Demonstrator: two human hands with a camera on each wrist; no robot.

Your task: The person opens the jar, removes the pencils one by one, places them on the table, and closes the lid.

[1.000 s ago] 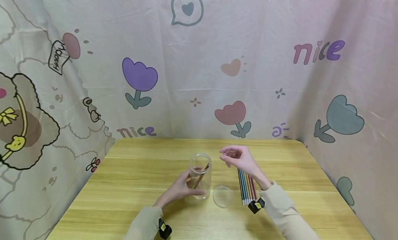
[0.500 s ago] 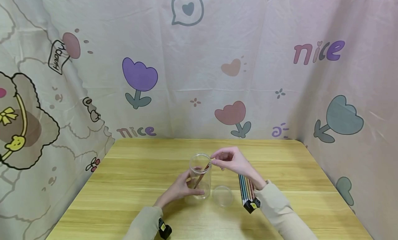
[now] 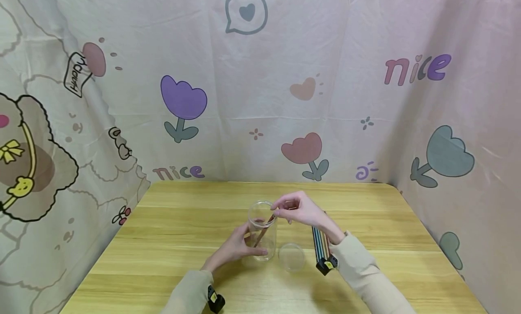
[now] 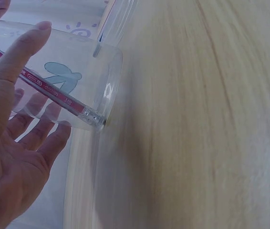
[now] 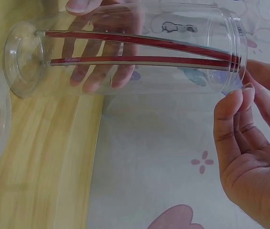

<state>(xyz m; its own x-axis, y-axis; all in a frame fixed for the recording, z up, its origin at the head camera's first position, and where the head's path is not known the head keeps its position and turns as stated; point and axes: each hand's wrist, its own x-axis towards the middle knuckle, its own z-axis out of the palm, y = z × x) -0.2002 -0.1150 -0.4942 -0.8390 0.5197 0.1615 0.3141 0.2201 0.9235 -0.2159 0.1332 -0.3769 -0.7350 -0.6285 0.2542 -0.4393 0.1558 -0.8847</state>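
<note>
My left hand (image 3: 235, 249) grips a clear cylindrical jar (image 3: 262, 255) low on its side, thumb in front, fingers around the far wall. A red pencil (image 4: 49, 89) leans inside, its ferrule and eraser end down at the jar's base. Through the jar wall the right wrist view shows two red lengths of pencil (image 5: 140, 61) meeting near the mouth. My right hand (image 3: 299, 210) is at the open rim beside the pencil's upper end, with its fingers bent and a gap showing between index finger and thumb (image 5: 231, 102).
A round clear lid (image 3: 291, 257) lies flat just right of the jar. Farther right, several colored pencils (image 3: 319, 244) lie in a row, partly under my right forearm. The wooden table (image 3: 183, 214) ends at a printed cloth backdrop (image 3: 252, 101).
My right hand has moved left from above the row of pencils to the jar's rim, by the pencil's upper end. The left hand and jar have stayed in place.
</note>
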